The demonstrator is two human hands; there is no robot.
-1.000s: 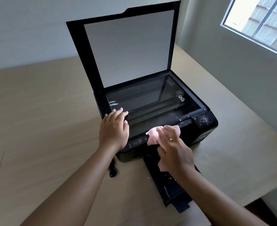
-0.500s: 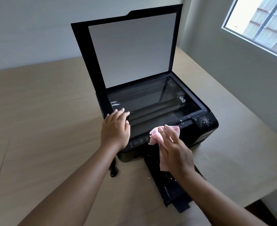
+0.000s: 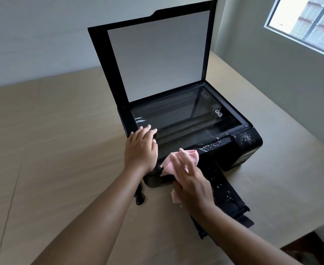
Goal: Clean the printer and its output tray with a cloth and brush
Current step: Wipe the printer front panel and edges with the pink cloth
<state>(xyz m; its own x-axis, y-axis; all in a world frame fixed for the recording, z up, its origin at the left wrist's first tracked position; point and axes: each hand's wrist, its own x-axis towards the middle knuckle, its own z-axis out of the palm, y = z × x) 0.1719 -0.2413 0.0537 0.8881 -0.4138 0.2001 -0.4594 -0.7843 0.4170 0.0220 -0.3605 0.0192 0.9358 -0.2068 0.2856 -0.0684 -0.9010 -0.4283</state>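
A black printer [image 3: 241, 150] sits on a tan table with its scanner lid [image 3: 157, 54] raised and the glass [image 3: 186, 119] bare. My left hand [image 3: 141, 150] lies flat on the printer's front left corner, holding nothing. My right hand [image 3: 191, 178] presses a pink cloth [image 3: 169, 163] against the front control strip. The black output tray [image 3: 228, 196] sticks out toward me, partly under my right wrist. Pale crumbs speckle the tray and the printer's front right corner [image 3: 245, 138]. A black brush handle [image 3: 139, 197] shows under my left forearm.
The tan table [image 3: 61, 150] spreads wide to the left. Its right edge [image 3: 300, 232] drops off close to the tray's tip. Grey walls stand behind and to the right, with a window [image 3: 306, 23] at the top right.
My right hand has slid the pink cloth down and toward me along the printer's front edge. The left hand has stayed on the front left corner.
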